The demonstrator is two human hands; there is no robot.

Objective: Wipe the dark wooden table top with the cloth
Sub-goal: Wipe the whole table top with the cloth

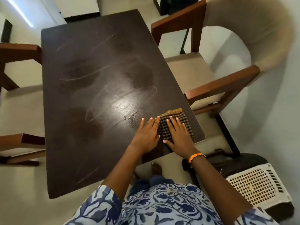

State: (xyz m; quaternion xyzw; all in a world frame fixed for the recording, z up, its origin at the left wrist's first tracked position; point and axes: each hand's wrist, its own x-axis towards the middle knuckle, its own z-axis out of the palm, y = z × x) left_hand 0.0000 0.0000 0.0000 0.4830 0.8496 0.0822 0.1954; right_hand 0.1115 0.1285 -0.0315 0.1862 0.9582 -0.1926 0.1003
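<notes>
Fingers: right hand (177, 137) flat, fingers (173, 123) spread on the cloth (176, 117), pinching nothing.
Left hand (146, 135): flat, fingers spread, on the bench (90, 78) just beside the cloth.
Cloth: checked, near the bench's right near corner.
Bench: dark, smeared with wipe streaks.
Chair (215, 78): right of the bench.

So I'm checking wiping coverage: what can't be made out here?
- Cloth: its middle is hidden under the right hand.
- Table top: glare near the middle hides whether it is wet.
- White basket: its contents are too blurred to tell.
</notes>
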